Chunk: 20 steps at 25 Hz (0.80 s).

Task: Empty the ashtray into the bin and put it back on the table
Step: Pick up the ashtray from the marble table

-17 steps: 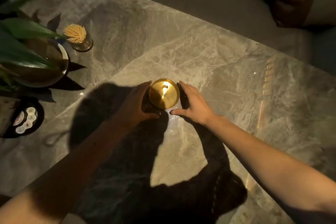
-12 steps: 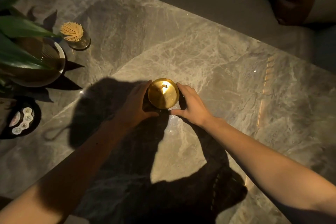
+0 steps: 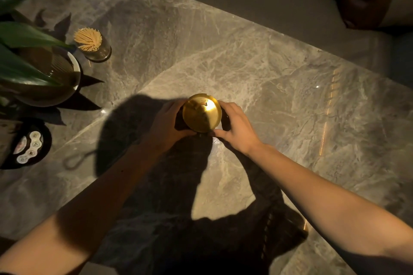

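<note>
Our left hand [image 3: 166, 126] and right hand [image 3: 234, 128] squeeze the gold ashtray [image 3: 201, 112] between them. Bare table [image 3: 279, 96] spreads wide past it; toothpicks [image 3: 89, 40] sit far left.

Ashtray [image 3: 202, 113] mid-bench, between my hands.

My left hand [image 3: 166, 126] and right hand [image 3: 237, 128] flank it on the bench [image 3: 279, 87]; toothpick jar [image 3: 92, 44], potted plant [image 3: 33, 67] and remote [image 3: 28, 146] sit far left.
</note>
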Tool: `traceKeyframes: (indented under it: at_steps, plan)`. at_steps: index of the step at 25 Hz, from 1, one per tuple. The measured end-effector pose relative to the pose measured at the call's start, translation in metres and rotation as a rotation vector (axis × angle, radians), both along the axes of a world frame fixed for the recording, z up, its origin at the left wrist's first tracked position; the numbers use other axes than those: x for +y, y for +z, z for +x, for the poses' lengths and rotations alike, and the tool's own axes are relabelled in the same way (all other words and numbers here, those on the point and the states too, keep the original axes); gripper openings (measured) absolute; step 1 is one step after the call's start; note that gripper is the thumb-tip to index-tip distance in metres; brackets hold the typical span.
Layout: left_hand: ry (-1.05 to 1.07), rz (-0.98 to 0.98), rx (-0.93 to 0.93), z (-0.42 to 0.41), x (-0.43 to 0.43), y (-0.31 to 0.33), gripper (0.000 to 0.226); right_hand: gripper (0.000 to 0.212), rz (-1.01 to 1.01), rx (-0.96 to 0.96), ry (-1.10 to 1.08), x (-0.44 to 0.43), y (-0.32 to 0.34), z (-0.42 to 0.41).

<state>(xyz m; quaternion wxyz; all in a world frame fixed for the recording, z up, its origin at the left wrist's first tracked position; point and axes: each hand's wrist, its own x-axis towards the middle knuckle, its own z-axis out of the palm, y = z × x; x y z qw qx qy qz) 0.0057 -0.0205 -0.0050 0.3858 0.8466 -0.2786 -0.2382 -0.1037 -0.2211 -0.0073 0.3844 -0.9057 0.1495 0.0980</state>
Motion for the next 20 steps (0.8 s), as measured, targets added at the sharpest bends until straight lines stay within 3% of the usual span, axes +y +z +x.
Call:
traceKeyframes:
  at_steps: [8, 13, 17, 20]
  plan:
    - [-0.026, -0.082, -0.062, -0.008, -0.02, 0.028, 0.084, 0.084, 0.018, -0.125, -0.032, -0.02, 0.033, -0.01]
    - [-0.06, -0.175, -0.26, -0.027, -0.044, 0.053, 0.071, 0.082, 0.007, -0.203, -0.065, -0.04, 0.06, -0.03]
    - [-0.02, -0.19, -0.164, -0.049, -0.067, 0.076, 0.082, 0.086, -0.038, -0.275, -0.052, -0.066, 0.08, -0.055]
    - [-0.024, -0.199, -0.196, -0.075, -0.088, 0.092, 0.084, 0.087, -0.053, -0.309, -0.039, -0.091, 0.094, -0.081]
